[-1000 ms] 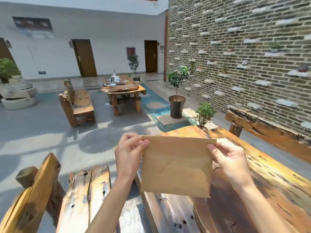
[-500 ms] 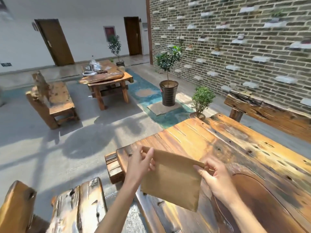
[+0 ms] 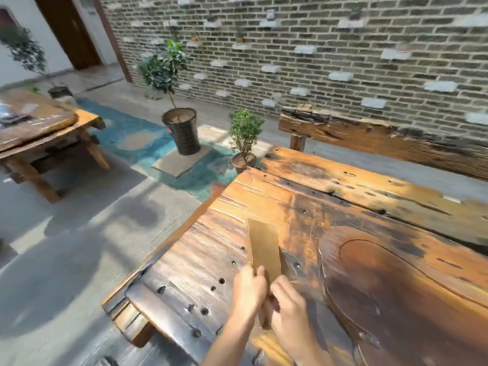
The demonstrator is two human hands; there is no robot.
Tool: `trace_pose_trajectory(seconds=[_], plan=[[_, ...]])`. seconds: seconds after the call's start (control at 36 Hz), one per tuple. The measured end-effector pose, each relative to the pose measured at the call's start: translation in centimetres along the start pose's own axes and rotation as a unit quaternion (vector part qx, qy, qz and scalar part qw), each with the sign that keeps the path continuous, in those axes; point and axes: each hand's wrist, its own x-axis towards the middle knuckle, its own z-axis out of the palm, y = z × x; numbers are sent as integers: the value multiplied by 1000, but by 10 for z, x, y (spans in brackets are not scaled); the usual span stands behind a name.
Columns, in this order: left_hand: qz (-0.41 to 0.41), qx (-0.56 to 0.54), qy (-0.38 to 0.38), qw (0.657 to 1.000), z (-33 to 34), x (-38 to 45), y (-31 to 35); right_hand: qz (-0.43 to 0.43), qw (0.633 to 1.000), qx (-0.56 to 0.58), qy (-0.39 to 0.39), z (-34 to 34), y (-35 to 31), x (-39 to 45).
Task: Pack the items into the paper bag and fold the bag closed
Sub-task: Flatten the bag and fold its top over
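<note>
A flat brown paper bag (image 3: 264, 247) is held over the near left part of a worn wooden table (image 3: 369, 207). It is turned nearly edge-on to me, its long side pointing away. My left hand (image 3: 248, 289) grips its near left edge. My right hand (image 3: 286, 305) grips it from the right, close beside the left hand. The bag's near end is hidden between my hands. No items for packing show in view.
A rough wooden bench (image 3: 383, 138) runs behind the table along the brick wall (image 3: 317, 62). A small potted shrub (image 3: 244, 140) stands at the table's far left corner, a taller potted tree (image 3: 181, 128) beyond it. Another wooden table (image 3: 39, 133) stands at the left.
The bag went from facing me broadside, held by its two upper corners, to nearly edge-on. My hands came close together. My view swung right and down toward the table.
</note>
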Motion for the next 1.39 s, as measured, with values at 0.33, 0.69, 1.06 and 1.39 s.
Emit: trace_pose_trajectory(seconds=[0.33,0.69,1.06,1.39], plan=[[171,207,-304,914,-92,174,-15,192,974,-64,-100,65,-4,97],[301,313,-401,807,-111,285,-1,269,858,-214,-382,116,48,181],[225,277,-428,830,-70,347,-39,394,858,-142,-297,126,120,135],[277,407,-434,755,-32,358,-66,333,837,-286,-327,137,143,111]])
